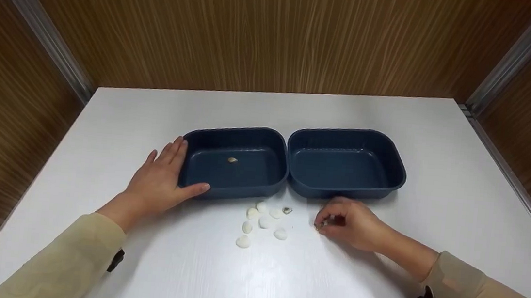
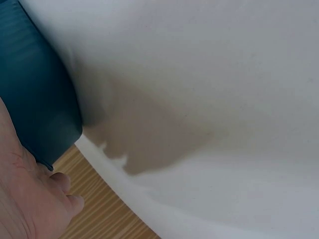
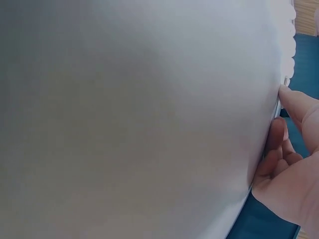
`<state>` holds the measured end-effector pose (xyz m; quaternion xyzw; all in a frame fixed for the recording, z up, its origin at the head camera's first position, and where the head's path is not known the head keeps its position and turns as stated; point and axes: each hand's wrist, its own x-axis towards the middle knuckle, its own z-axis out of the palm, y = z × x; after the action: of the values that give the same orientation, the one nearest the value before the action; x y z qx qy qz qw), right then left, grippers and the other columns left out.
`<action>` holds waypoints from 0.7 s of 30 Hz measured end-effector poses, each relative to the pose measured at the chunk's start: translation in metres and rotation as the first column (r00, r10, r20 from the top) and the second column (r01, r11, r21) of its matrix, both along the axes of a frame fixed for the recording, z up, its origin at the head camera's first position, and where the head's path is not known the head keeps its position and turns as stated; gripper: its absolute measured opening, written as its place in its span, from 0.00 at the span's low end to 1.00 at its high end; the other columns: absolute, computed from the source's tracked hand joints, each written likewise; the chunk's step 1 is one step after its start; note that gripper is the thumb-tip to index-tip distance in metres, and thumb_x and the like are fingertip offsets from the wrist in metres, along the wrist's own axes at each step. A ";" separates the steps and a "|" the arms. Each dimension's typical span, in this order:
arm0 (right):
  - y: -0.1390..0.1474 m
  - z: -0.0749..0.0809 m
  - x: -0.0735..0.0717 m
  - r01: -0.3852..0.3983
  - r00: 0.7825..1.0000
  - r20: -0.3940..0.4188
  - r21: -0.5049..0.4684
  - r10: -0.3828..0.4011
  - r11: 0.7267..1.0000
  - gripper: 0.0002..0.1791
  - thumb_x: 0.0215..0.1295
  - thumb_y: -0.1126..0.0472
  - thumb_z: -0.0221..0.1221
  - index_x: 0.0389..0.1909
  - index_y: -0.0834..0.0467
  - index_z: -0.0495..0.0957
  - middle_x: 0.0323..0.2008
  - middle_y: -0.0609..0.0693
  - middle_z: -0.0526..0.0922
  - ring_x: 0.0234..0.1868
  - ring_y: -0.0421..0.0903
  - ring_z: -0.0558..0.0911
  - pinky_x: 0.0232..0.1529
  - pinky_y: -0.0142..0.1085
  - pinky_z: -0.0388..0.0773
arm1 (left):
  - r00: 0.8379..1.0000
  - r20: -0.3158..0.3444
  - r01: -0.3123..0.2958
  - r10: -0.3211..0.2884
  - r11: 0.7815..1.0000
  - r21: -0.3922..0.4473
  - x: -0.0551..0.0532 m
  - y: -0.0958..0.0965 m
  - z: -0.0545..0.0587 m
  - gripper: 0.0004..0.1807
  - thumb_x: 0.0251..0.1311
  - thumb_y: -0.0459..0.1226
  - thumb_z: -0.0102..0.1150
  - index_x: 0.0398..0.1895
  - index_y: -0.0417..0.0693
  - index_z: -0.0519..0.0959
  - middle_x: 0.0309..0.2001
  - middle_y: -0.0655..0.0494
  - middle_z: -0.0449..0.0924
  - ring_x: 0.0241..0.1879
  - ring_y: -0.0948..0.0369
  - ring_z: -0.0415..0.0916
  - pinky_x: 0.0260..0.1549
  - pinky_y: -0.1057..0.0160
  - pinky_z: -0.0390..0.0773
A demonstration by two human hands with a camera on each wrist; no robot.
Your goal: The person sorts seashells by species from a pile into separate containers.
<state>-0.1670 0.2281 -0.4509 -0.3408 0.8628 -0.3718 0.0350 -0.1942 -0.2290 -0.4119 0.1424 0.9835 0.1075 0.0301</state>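
Two dark blue rectangular bins stand side by side, the left bin (image 1: 232,190) and the right bin (image 1: 344,193). My left hand (image 1: 158,177) lies with straight fingers along the left bin's outer side, its thumb at the front rim. A small brownish shell (image 1: 232,160) lies inside that bin. In front of the right bin, my right hand (image 1: 353,223) pinches a small brown shell (image 1: 320,226) at the tabletop, mostly hidden by the fingers. Several white shells (image 1: 264,222) lie loosely grouped left of it, with one small dark-patterned shell (image 1: 287,210) beside them.
The bins and shells are on a white table (image 1: 253,279). Wood-grain panels (image 1: 276,33) enclose its back and both sides, with metal corner posts (image 1: 512,61). The two bins nearly touch at their inner ends.
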 end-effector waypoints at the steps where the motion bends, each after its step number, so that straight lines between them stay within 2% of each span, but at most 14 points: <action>1: 0.000 0.000 0.000 -0.006 1.000 -0.013 0.002 0.006 1.000 0.10 0.61 0.68 0.74 0.38 0.50 0.89 0.36 0.44 0.85 0.37 0.44 0.80 0.39 0.31 0.77 | 1.000 0.003 -0.001 0.001 1.000 -0.002 0.000 0.000 0.000 0.69 0.63 0.80 0.42 0.86 0.35 0.39 0.86 0.41 0.36 0.84 0.42 0.39 0.79 0.38 0.38; 7: 0.000 0.005 0.001 -0.058 0.997 -0.057 0.023 0.059 0.998 0.10 0.61 0.70 0.73 0.38 0.52 0.88 0.34 0.42 0.87 0.34 0.40 0.80 0.37 0.32 0.79 | 1.000 0.008 0.002 -0.002 1.000 0.000 -0.001 0.000 -0.001 0.69 0.62 0.81 0.42 0.86 0.36 0.39 0.86 0.41 0.36 0.84 0.43 0.38 0.79 0.38 0.37; 21: 0.000 0.012 -0.004 -0.079 0.993 -0.077 0.117 0.089 0.990 0.09 0.62 0.69 0.73 0.37 0.52 0.90 0.30 0.37 0.86 0.31 0.33 0.78 0.34 0.33 0.81 | 1.000 0.007 -0.010 0.010 1.000 -0.007 -0.001 -0.001 -0.002 0.71 0.61 0.82 0.40 0.86 0.36 0.38 0.86 0.42 0.35 0.84 0.43 0.38 0.80 0.39 0.37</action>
<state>-0.1706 0.2276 -0.4391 -0.3894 0.8681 -0.3058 0.0344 -0.1951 -0.2301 -0.4142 0.1369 0.9844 0.1048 0.0337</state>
